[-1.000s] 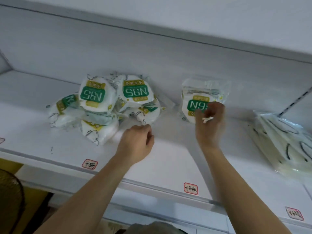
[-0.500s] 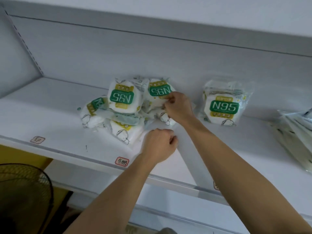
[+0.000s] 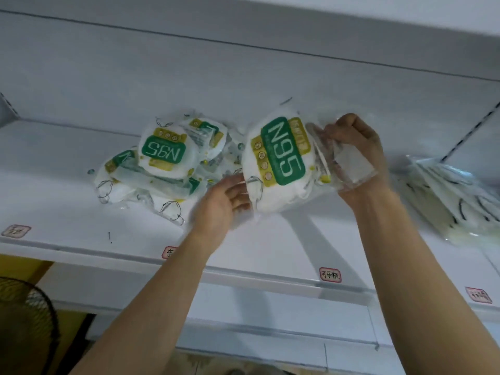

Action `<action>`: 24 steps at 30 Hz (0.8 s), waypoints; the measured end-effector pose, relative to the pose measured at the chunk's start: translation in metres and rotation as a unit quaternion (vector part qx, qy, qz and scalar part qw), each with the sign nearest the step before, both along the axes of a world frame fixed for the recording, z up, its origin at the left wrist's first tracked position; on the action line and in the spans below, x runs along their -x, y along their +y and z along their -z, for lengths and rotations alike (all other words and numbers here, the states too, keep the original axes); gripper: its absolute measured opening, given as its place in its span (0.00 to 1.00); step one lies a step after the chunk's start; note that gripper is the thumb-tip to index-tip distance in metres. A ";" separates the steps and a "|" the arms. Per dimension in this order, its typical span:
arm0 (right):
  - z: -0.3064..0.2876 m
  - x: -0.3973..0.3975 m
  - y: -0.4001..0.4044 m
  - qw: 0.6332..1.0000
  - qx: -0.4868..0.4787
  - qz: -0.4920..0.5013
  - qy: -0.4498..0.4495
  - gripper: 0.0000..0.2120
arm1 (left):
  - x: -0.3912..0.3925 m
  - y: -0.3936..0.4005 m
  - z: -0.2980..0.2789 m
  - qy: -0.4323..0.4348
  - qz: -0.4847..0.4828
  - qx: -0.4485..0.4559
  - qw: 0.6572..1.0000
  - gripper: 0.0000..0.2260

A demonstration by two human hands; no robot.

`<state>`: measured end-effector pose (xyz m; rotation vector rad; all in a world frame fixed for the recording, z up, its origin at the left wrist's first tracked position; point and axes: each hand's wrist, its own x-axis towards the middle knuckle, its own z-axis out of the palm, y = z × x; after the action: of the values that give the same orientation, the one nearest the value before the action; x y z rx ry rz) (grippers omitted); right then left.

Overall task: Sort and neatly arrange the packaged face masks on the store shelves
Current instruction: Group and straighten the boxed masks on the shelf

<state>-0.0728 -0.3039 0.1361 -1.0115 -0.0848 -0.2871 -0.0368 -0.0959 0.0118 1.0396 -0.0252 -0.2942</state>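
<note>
Both hands are holding one N95 pack (image 3: 281,161) above the shelf (image 3: 257,239), near its back edge and just right of the pile (image 3: 162,169). The right hand (image 3: 359,155) is grasping the pack's clear flap; the left hand (image 3: 221,207) is supporting the lower corner, fingers loosely curled on it. It is tilting sideways, so it probably needs turning upright, label forward, then setting squarely toward the right, keeping clear of the pile.

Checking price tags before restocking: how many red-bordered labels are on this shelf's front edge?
4. One at the far left, one partly hidden behind the left forearm, one right of centre, one at the far right. Others may lie outside the frame.
</note>
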 end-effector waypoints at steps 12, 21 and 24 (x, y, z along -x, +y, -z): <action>0.074 0.062 -0.037 0.982 0.020 0.001 0.189 0.38 | 0.033 -0.052 -0.014 0.128 0.055 0.163 0.977 0.21; 0.087 0.053 -0.018 0.957 0.026 0.172 0.234 0.10 | 0.039 -0.044 -0.012 0.115 0.007 0.094 0.989 0.20; 0.084 0.050 -0.021 0.955 0.022 0.187 0.227 0.11 | 0.041 -0.045 -0.007 0.104 -0.015 0.100 0.989 0.20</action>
<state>-0.1224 -0.3252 0.0523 -1.1137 0.5259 -0.3906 -0.0778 -0.1406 0.0186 0.8058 0.1455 -0.3642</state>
